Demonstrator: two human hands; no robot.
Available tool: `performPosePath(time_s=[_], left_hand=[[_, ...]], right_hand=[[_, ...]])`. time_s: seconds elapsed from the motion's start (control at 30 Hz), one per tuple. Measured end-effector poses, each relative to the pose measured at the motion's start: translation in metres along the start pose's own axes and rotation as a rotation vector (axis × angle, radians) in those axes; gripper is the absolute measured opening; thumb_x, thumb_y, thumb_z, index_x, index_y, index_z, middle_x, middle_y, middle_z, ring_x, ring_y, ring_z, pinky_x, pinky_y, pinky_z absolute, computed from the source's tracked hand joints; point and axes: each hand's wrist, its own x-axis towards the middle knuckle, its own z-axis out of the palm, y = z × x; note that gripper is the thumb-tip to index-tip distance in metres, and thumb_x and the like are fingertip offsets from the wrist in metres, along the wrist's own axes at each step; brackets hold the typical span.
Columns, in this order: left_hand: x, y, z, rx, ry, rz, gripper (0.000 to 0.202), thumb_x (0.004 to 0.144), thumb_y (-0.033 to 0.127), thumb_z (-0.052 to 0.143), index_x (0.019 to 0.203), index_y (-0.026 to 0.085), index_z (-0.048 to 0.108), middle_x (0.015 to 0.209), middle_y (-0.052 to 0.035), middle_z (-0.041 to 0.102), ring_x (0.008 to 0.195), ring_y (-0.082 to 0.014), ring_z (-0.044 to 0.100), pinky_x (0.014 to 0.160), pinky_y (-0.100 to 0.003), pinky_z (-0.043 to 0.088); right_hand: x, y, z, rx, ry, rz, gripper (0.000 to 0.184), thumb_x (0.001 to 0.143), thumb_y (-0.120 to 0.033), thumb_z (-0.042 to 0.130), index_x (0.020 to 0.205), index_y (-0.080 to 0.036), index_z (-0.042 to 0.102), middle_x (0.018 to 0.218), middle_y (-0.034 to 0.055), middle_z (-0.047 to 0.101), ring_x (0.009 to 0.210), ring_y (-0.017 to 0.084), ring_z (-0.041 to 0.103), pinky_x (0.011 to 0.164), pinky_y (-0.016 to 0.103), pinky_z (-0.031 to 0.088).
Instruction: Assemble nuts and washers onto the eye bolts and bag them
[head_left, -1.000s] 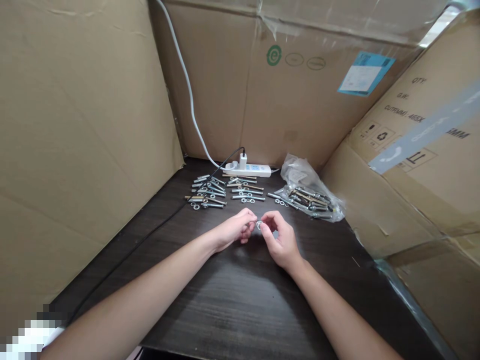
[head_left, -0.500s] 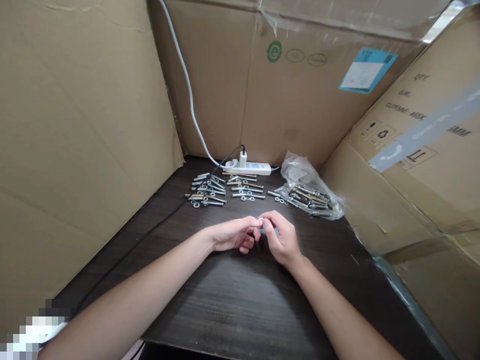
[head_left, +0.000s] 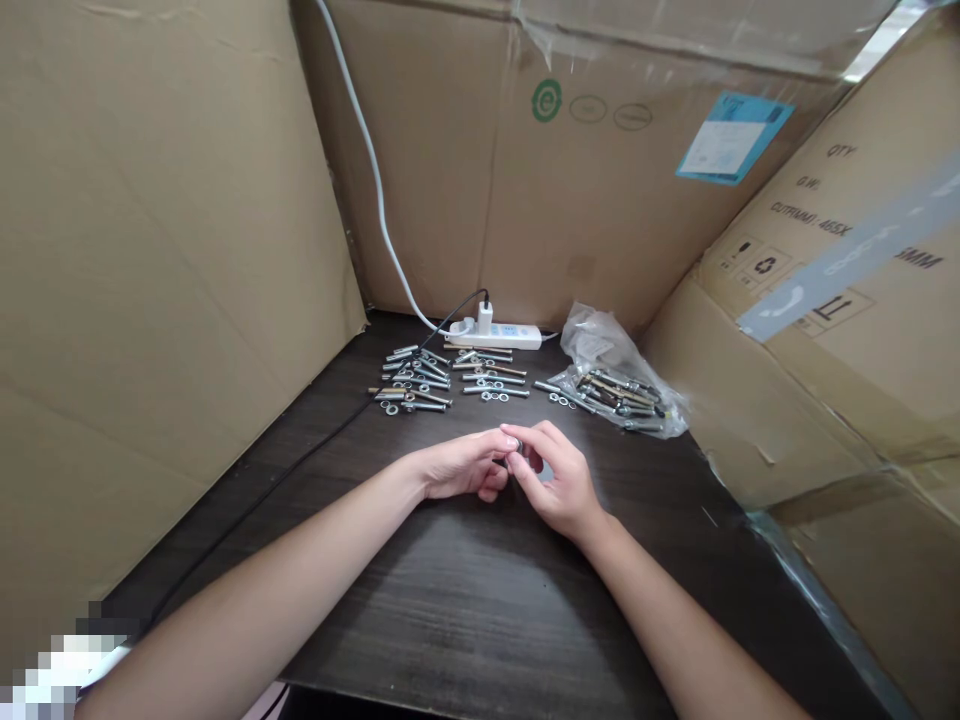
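Above the dark table [head_left: 465, 590], my left hand [head_left: 469, 465] and my right hand [head_left: 553, 475] meet fingertip to fingertip. Between their thumbs and forefingers shows a bit of a small metal piece [head_left: 519, 446], mostly covered, so its kind cannot be told. The left hand's other fingers are curled under; the right hand's are bent over the piece. Beyond the hands lie two groups of metal expansion bolts, a left group [head_left: 420, 380] and a middle group [head_left: 495, 378], with loose nuts and washers. Nearer the right are a loose sleeve and several washers [head_left: 562, 400].
A clear plastic bag [head_left: 600, 345] holding more bolts [head_left: 619, 395] lies at the right. Behind stands a white power strip [head_left: 506, 335] with a plugged-in adapter. A black cable [head_left: 300, 462] crosses the left side. Cardboard boxes [head_left: 480, 180] wall in the table.
My right fingers have shifted slightly left and forward over the left fingertips. The pale, ring-like end seen before is now mostly covered. The bolts and bag stay put.
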Motion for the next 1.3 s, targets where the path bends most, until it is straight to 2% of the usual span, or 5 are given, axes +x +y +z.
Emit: performPosePath(time_s=[0.2,0.57,0.77,1.03,1.3], left_hand=[[0.0004,-0.0012,-0.0020,0.009,-0.053,0.006,0.036,0.074,0.047,0.065,0.089,0.016,0.053,0.072,0.0030,0.047,0.061,-0.0088,0.038,0.057,-0.024,0.029],[-0.0005,0.0005,0.0029,0.046,0.022,-0.017,0.038,0.075,0.052,0.061,0.083,0.015,0.054,0.067,0.0024,0.051,0.061,-0.0100,0.045,0.058,-0.025,0.032],[0.0014,-0.0023,0.0010,0.032,0.009,0.017,0.036,0.078,0.048,0.060,0.090,0.015,0.055,0.074,0.0004,0.056,0.063,-0.0103,0.051,0.063,-0.027,0.040],[0.0015,-0.0022,-0.0009,0.049,0.005,0.068,0.038,0.078,0.045,0.064,0.102,0.017,0.051,0.081,-0.0011,0.059,0.070,-0.0129,0.058,0.063,-0.027,0.044],[0.0017,-0.0026,0.0015,0.119,0.064,0.120,0.036,0.079,0.043,0.062,0.101,0.018,0.050,0.084,0.0002,0.053,0.060,-0.0070,0.048,0.053,-0.021,0.038]], right_hand=[[0.0011,-0.0039,0.0014,0.005,0.030,-0.029,0.026,0.086,-0.019,0.055,0.111,-0.021,0.062,0.077,0.0014,0.056,0.064,0.012,0.052,0.058,0.026,0.047],[0.0034,-0.0053,-0.0017,-0.061,0.038,-0.012,0.021,0.085,-0.018,0.055,0.106,-0.019,0.062,0.073,0.0011,0.057,0.060,0.012,0.052,0.057,0.026,0.047],[0.0005,-0.0054,0.0024,-0.018,0.056,0.058,0.022,0.084,-0.019,0.056,0.105,-0.020,0.062,0.098,0.0064,0.065,0.063,0.011,0.059,0.053,0.023,0.049],[-0.0016,-0.0051,0.0047,0.049,0.058,0.030,0.024,0.086,-0.018,0.053,0.108,-0.021,0.060,0.095,0.0046,0.069,0.069,0.013,0.065,0.064,0.026,0.056],[0.0008,-0.0085,0.0023,0.016,0.054,-0.014,0.023,0.085,-0.017,0.053,0.107,-0.021,0.060,0.092,0.0046,0.069,0.069,0.013,0.064,0.065,0.027,0.056]])
